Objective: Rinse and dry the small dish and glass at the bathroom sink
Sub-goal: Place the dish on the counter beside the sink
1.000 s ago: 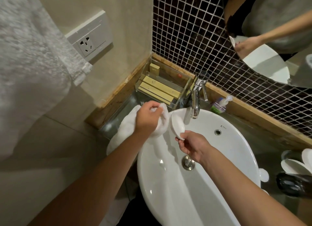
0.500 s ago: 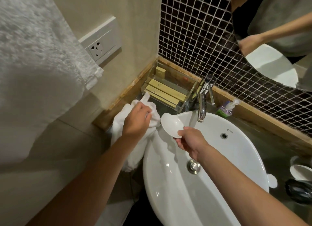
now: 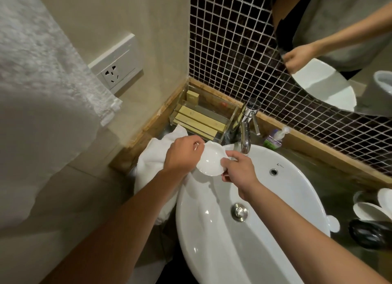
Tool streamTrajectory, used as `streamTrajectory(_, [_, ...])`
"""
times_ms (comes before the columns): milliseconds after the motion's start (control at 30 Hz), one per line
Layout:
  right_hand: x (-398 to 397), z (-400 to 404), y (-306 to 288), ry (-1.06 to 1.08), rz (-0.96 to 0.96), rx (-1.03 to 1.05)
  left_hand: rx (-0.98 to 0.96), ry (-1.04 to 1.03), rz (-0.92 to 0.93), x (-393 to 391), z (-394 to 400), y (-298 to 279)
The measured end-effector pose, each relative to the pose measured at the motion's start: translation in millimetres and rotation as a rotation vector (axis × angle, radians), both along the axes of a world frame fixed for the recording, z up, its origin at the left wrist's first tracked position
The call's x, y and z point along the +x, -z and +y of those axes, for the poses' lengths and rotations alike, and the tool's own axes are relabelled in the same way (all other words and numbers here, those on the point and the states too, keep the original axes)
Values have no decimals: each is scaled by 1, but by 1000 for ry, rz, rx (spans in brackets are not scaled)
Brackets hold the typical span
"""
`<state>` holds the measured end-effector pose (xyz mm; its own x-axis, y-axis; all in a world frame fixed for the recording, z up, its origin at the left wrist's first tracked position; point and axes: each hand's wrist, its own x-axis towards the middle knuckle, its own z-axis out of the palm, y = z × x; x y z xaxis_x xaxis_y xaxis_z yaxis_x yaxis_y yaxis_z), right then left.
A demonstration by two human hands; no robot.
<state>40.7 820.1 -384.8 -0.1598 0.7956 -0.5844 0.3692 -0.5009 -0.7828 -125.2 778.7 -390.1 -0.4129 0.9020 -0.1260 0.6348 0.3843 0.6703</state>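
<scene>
A white wall socket (image 3: 116, 70) sits far left. A clear acrylic tray (image 3: 204, 118) of tan boxes stands in the far corner, left of a small pump bottle (image 3: 274, 137).

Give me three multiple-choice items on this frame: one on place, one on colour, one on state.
1. Where is the clear tray of boxes?
A. left of the tap
B. in the basin
C. on the socket

2. What colour is the dish?
A. black
B. white
C. green

3. Is water running from the tap?
A. yes, a strong stream
B. none visible
C. the basin is overflowing

Answers: 1 A, the tray sits in the corner beside the tap. 2 B, the dish is white. 3 B, no stream shows below the spout.
</scene>
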Motion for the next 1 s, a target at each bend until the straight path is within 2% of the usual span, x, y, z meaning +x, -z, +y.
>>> streamTrajectory(233, [26, 0, -23, -33, -143, 370, 151, -92, -147, 28, 5, -12])
streamTrajectory(433, [65, -5, -33, 91, -263, 510, 312, 96, -131, 65, 22, -25])
streamTrajectory(567, [106, -2, -39, 258, -271, 488, 346, 241, -175, 108, 43, -33])
streamTrajectory(800, [202, 20, -35, 531, -274, 322, 132, 386, -330, 215, 81, -24])
streamTrajectory(1000, [274, 48, -5, 547, -300, 205, -102, 420, -295, 298, 115, 0])
